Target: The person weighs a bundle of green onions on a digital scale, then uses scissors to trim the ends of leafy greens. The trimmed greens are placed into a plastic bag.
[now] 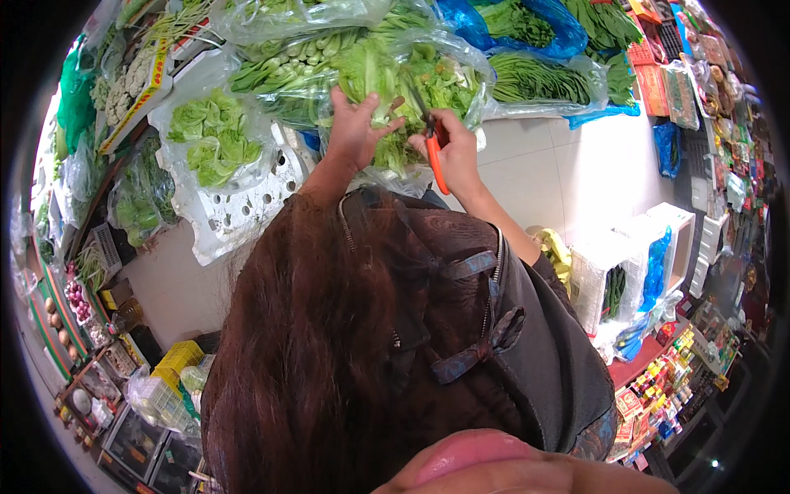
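My left hand (pixel 358 126) grips a head of leafy lettuce (pixel 370 68), its leaves pointing away from me. In my right hand (pixel 455 148) is a pair of scissors (pixel 434 151) with orange handles and dark blades; the blades point up and left, beside the lettuce. Whether the blades touch it cannot be told. Under and behind both hands lies more lettuce (pixel 447 86) in a clear plastic bag. Loose lettuce leaves (pixel 216 139) rest on clear plastic over a white foam crate lid (pixel 237 207) with holes, to my left.
Bagged leafy greens (pixel 537 80) and bok choy (pixel 296 58) lie along the far side. Cauliflower (pixel 126 89) fills a box at the upper left. White foam boxes (pixel 602 284) stand on the right, near packaged goods (pixel 660 395). Yellow crates (pixel 179 364) are at the lower left.
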Demonstrator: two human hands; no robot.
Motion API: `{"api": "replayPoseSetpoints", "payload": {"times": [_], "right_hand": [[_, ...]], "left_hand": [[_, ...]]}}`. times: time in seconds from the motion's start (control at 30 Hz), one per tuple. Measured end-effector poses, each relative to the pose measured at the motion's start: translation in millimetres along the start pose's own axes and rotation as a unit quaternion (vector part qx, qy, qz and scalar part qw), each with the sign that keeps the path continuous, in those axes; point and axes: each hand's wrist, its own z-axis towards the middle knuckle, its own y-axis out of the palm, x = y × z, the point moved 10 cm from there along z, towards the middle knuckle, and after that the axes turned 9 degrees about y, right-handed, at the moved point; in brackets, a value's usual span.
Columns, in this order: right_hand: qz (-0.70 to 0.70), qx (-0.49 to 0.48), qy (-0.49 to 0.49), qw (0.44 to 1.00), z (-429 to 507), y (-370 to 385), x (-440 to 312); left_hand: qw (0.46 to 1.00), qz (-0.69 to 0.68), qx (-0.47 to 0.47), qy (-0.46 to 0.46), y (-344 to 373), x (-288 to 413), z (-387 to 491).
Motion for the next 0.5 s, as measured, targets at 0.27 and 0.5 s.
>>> {"api": "replayPoseSetpoints", "payload": {"times": [0.27, 0.5], "right_hand": [[0.133, 0.088, -0.045, 0.986, 20.1, -12.5, -27.5], [0.201, 0.081, 0.024, 0.976, 22.1, -12.7, -21.2]], "left_hand": [[0.983, 0.083, -0.132, 0.092, 30.6, -13.3, -7.1], [0.988, 0.082, -0.106, 0.071, 20.3, -17.6, -9.1]]}}
